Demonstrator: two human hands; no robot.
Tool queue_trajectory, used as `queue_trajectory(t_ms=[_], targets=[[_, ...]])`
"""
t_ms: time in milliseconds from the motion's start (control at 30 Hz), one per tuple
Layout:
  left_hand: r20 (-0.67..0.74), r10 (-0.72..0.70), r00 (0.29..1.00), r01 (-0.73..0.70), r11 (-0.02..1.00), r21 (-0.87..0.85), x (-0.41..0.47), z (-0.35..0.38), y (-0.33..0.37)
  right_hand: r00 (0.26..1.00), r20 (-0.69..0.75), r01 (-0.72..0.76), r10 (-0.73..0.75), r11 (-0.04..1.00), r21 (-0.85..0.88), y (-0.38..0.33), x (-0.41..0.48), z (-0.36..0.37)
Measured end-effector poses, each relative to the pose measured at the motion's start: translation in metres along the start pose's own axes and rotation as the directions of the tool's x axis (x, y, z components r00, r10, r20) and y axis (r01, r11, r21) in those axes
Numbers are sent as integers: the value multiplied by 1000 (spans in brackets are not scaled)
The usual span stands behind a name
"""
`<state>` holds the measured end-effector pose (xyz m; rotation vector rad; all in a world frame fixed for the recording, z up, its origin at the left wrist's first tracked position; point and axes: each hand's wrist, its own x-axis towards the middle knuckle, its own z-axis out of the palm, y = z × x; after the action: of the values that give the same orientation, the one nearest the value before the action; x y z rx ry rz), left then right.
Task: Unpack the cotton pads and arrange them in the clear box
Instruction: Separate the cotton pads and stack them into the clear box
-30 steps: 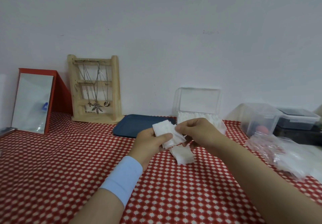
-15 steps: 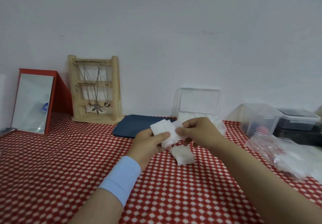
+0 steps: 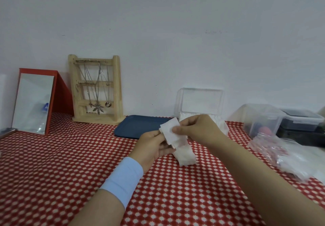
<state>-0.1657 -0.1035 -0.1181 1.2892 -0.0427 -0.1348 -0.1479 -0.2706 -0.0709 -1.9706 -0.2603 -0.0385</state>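
Above the red-and-white checked table, my left hand [image 3: 152, 145] holds a small stack of white cotton pads [image 3: 169, 133]. My right hand [image 3: 197, 127] pinches the top pad of that stack between thumb and fingers. Another pile of pads [image 3: 184, 154] lies on the cloth just below the hands. Behind my right hand stands the clear box [image 3: 200, 102] with its lid raised against the wall; white pads show inside it, partly hidden by the hand.
A dark blue tray [image 3: 140, 126] lies left of the box. A wooden necklace stand [image 3: 95, 88] and a red-framed mirror [image 3: 33, 102] stand at the back left. Clear containers [image 3: 262, 118] and a crumpled plastic bag [image 3: 288, 155] sit at the right.
My left hand has turned a little and the stack now stands more upright. My right thumb has slid onto the face of the top pad.
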Motion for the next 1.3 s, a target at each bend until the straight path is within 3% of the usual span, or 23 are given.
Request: queue_trajectory(t_ms=[300, 433, 567, 633, 733, 800, 967, 1033, 1100, 1200, 1300], targets=[[74, -42, 996, 44, 999, -25, -3, 4, 4, 996, -93, -9, -9, 981, -195, 9, 5, 3], [105, -118, 988, 135, 975, -177, -4, 8, 10, 992, -126, -13, -24, 959, -283, 9, 4, 3], [46, -42, 998, 42, 999, 9, -4, 8, 5, 989, -139, -2, -44, 949, -316, 9, 4, 5], [25, -32, 999, 32, 999, 15, -3, 6, 2, 991, -134, -38, 13, 981, -189, 7, 3, 2], [11, -59, 998, 60, 996, -59, -1, 4, 2, 960, 121, -268, 254, 955, 126, 3, -1, -9], [19, -65, 998, 66, 991, -114, -1, 3, 3, 932, 206, -338, 298, 922, 192, 8, 1, -13], [15, -72, 997, 74, 978, -193, -1, 3, 4, 905, 262, -411, 336, 850, 329, 14, 6, -14], [-13, -86, 996, 80, 965, -251, 0, 2, 4, 911, 239, -403, 334, 844, 355, 16, 6, -16], [-79, -100, 992, 68, 939, -338, 2, -1, 4, 940, 106, -342, 325, 885, 315, 20, 8, -16], [-206, -63, 977, 18, 976, -215, 6, -9, 1, 961, -107, -229, 254, 952, 204, 21, 11, -20], [-231, -24, 973, 7, 997, -74, 5, -9, -2, 986, -16, -156, 166, 954, 255, 11, 6, -23]])
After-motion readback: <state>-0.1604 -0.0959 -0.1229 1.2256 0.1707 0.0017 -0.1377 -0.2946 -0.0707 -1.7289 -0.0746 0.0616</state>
